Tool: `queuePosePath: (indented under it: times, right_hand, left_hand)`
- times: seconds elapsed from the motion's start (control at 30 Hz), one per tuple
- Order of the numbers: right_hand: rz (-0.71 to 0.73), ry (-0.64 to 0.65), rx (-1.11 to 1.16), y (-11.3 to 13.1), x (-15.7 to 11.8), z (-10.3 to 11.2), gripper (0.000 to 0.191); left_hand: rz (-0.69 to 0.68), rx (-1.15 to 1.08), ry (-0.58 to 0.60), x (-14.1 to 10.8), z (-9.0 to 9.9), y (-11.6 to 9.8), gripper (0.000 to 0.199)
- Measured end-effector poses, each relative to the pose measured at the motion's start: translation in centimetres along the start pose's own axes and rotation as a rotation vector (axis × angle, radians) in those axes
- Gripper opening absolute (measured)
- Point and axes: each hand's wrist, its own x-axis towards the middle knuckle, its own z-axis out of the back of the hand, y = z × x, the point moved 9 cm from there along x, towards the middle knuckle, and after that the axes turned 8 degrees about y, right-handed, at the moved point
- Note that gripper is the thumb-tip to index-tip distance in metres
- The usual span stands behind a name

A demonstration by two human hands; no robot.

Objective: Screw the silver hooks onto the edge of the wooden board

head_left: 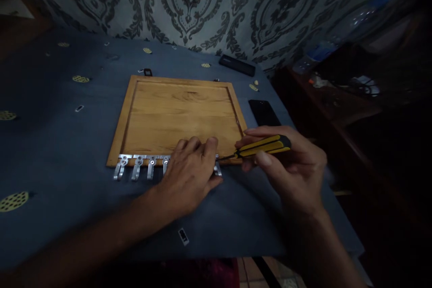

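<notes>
A framed wooden board point(178, 117) lies flat on the blue patterned cloth. Along its near edge runs a metal strip with several silver hooks point(137, 167) that hang past the wood. My left hand point(191, 171) presses over the right part of this strip, fingers bent and close together, hiding some of the hooks. In my right hand point(290, 162) is a yellow and black screwdriver point(265, 146), pinched by the fingers and tilted. Its shaft points left, with the tip by the strip's right end, close to my left hand.
A black phone point(263, 113) lies right of the board, and a dark case point(237, 65) lies behind it. A small dark square piece point(147, 72) is at the board's far edge. At the right stand a wooden surface point(303, 85) and a plastic bottle point(320, 50).
</notes>
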Motion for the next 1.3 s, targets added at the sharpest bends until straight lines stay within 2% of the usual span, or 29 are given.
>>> queuePosePath:
  times: [0.13, 0.3, 0.57, 0.83, 1.03, 1.3]
  right_hand:
    - [0.048, 0.072, -0.024, 0.4, 0.1, -0.3, 0.016]
    - [0.165, 0.009, -0.134, 1.5, 0.4, -0.1, 0.01]
    - [0.249, -0.099, -0.196, 2.2, 0.1, -0.2, 0.009]
    - [0.238, -0.356, -0.152, 2.1, -1.3, 1.7, 0.003]
    - [0.221, -0.253, -0.19, 1.5, -0.7, 0.9, 0.007]
    - [0.218, -0.228, -0.211, 1.4, -0.6, 0.7, 0.008]
  left_hand:
    - [-0.009, -0.001, 0.008, 0.0, -0.1, -0.1, 0.054]
    - [-0.025, 0.001, -0.008, -0.1, 0.0, -0.2, 0.052]
    - [-0.02, 0.013, 0.0, 0.0, 0.0, -0.1, 0.059]
    - [-0.028, 0.028, -0.009, -0.1, 0.1, -0.3, 0.054]
    - [-0.009, 0.04, 0.009, 0.0, -0.1, -0.1, 0.055]
    - [-0.007, 0.032, -0.009, 0.0, -0.1, 0.0, 0.059]
